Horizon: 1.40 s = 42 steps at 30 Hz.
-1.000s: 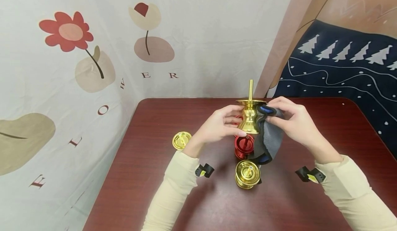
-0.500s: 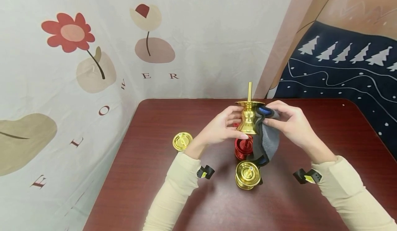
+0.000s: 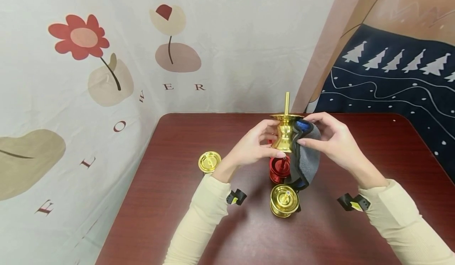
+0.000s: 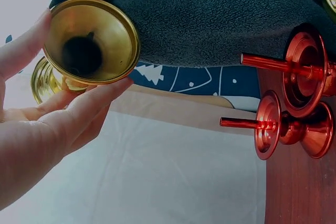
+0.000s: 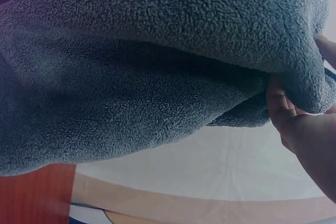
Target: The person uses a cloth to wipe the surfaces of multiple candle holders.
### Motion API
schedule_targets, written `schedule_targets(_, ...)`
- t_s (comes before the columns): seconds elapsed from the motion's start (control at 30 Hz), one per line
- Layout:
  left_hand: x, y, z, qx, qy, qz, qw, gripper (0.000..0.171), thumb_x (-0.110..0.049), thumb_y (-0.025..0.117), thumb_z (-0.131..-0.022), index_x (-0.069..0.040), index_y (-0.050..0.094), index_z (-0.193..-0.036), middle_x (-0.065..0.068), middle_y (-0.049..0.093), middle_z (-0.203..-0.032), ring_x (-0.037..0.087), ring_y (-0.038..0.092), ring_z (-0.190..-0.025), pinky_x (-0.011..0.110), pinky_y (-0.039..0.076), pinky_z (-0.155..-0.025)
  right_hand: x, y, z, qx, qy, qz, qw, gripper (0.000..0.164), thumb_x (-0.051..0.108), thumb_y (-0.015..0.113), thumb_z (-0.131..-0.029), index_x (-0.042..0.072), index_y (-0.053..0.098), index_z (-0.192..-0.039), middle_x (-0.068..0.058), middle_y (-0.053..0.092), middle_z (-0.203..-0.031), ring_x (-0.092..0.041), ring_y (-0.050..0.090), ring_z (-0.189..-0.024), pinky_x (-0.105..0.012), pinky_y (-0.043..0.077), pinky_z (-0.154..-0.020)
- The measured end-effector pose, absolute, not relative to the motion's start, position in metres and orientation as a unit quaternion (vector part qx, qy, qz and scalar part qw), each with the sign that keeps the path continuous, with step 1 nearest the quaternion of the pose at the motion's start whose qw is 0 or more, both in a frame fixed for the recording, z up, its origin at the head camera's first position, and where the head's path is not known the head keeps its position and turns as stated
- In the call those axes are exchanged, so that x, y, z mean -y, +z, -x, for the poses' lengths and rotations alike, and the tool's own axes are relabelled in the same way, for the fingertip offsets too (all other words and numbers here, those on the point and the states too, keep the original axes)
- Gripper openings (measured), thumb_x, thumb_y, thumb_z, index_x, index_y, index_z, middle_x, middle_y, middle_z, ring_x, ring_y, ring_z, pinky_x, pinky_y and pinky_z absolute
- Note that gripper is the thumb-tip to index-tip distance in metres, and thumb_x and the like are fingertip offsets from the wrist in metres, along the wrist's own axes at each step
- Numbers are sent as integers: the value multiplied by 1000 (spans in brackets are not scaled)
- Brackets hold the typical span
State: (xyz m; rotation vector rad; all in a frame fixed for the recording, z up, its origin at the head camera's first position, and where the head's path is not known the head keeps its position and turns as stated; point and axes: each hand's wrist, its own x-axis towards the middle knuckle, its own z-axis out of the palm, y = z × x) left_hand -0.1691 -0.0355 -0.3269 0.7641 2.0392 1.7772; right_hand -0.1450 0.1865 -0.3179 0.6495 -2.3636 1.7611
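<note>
1. Gold candle holder [image 3: 285, 132]: upright, raised above the table [image 3: 160, 202]. Left hand [image 3: 250, 144] grips it, thumb at the foot's rim, fingers along the side.
2. Right hand [image 3: 334, 140] pinches a gray cloth [image 3: 310, 160], which hangs in folds against the holder's right side.
3. Handling (judged): holder stiff, smooth, probably slippery. Left wrist view shows a hollow foot, so likely lighter than it looks. Best hold: narrow waist or foot; the thin rod seems the part most easily bent.
4. Cloth (judged): light, soft, limp; black edging probably gives a firmer pinch.
5. Edges: table's far edge lies behind the raised holder. A red candle holder [image 3: 277, 174] stands below, near the cloth's lower end; a second gold holder [image 3: 284, 203] just nearer. Loose folds could snag their rods.
6. Room: more towards the table's right side. Third gold holder [image 3: 209, 162] sits well apart at left.
</note>
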Motion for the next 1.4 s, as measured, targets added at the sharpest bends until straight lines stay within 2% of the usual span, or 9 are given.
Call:
schedule_targets(0.13,35,-326,170,-725,614,-269,161,68,6,72,-72,1,37,-130,17,45,-123,26,53,-104,27,46,-87,-184,-317,145,785,573,-222,78,45,-11,72,-70,-3,54,-111,-5,54,-106,-10,56,-96,-15,45,-83)
schedule_targets(0.3,35,-324,172,-739,593,-271,168,67,5,72,-73,1,38,-130,18,48,-119,26,55,-103,26,49,-82,-180,-312,142,835,494,-210,120,41,-5,75,-70,1,59,-107,0,58,-102,-4,53,-93,-13,40,-85)
schedule_targets(0.5,36,-321,171,-753,576,-263,176,69,2,72,-74,1,37,-133,17,50,-118,24,55,-103,25,49,-82,-177,-309,139,852,454,-218,143,48,-5,76,-68,3,60,-112,0,57,-97,-4,49,-91,-12,39,-84)
schedule_targets(0.73,36,-324,171,-738,594,-264,181,68,5,71,-74,3,36,-133,20,50,-120,26,54,-106,25,47,-85,-181,-310,139,860,447,-214,121,45,1,77,-70,10,63,-112,1,59,-99,-4,52,-93,-14,40,-86)
schedule_targets(0.87,38,-326,171,-725,605,-273,186,69,6,69,-75,3,35,-134,21,49,-122,26,53,-108,28,46,-88,-185,-313,141,862,455,-197,102,44,5,77,-72,12,63,-113,2,60,-102,-4,52,-96,-24,43,-89)
schedule_targets(0.97,40,-326,172,-719,604,-289,185,68,7,68,-76,4,34,-135,22,49,-122,26,52,-109,27,44,-90,-188,-317,143,845,493,-190,85,42,2,74,-74,7,62,-114,1,59,-107,-5,54,-97,-23,45,-88)
schedule_targets(1.03,42,-326,173,-712,607,-298,187,68,9,67,-76,5,33,-135,24,48,-123,27,51,-111,26,43,-91,-189,-321,145,826,525,-188,77,41,-1,73,-75,4,61,-114,1,59,-108,-7,56,-95,-16,45,-84)
schedule_targets(1.2,42,-327,172,-696,624,-291,204,68,10,65,-76,3,32,-135,24,47,-126,27,49,-114,31,43,-93,-188,-329,149,792,575,-190,70,40,-7,69,-75,-2,59,-113,2,59,-106,-10,59,-90,-16,48,-77)
schedule_targets(1.4,34,-331,171,-742,596,-253,175,71,-4,74,-73,-3,36,-133,14,47,-126,20,49,-111,34,40,-96,-183,-330,147,807,550,-196,87,39,-6,71,-74,-1,60,-111,-1,60,-103,-9,57,-91,-16,45,-83)
